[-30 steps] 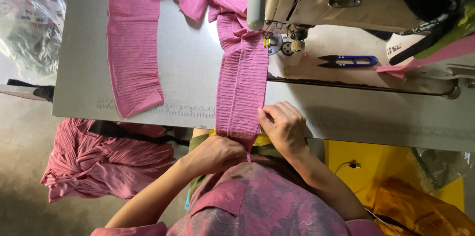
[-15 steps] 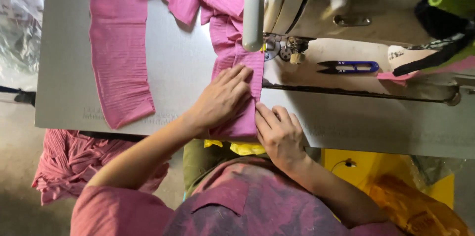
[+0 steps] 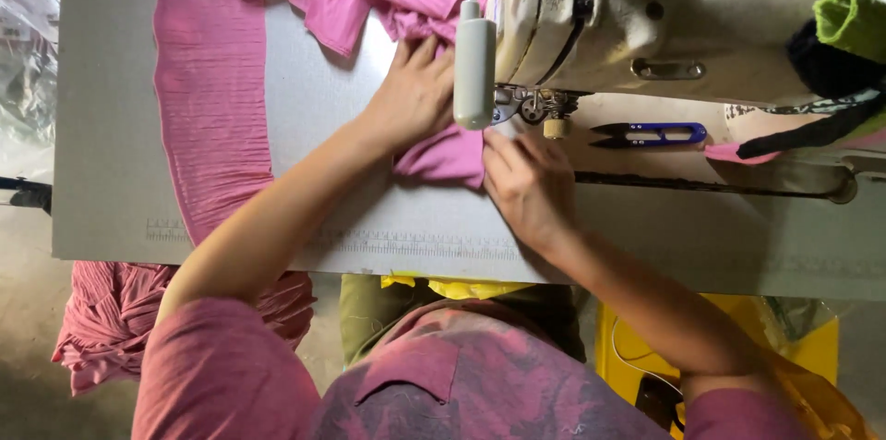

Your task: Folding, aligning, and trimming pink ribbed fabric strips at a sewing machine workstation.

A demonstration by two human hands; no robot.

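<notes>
The left hand (image 3: 415, 89) lay flat and open, fingers spread, pressing the pink fabric piece (image 3: 443, 156) onto the grey surface (image 3: 111, 126) just left of the sewing machine (image 3: 664, 15). The right hand (image 3: 526, 183) rested open-palmed on the same piece's near edge, fingertips close under the machine's lamp (image 3: 474, 71). A long pink strip (image 3: 210, 108) lay to the left, and blue thread snips (image 3: 651, 133) sat to the right beneath the machine.

Crinkled, matt pink cloth (image 3: 443, 158), finely ribbed, under the left hand (image 3: 415, 94) and right hand (image 3: 526, 183). Smooth matt grey table (image 3: 111, 126), laminate-like. Cream painted metal sewing machine (image 3: 683, 15), slightly worn sheen. Glossy blue plastic on the thread snips (image 3: 651, 133).
</notes>
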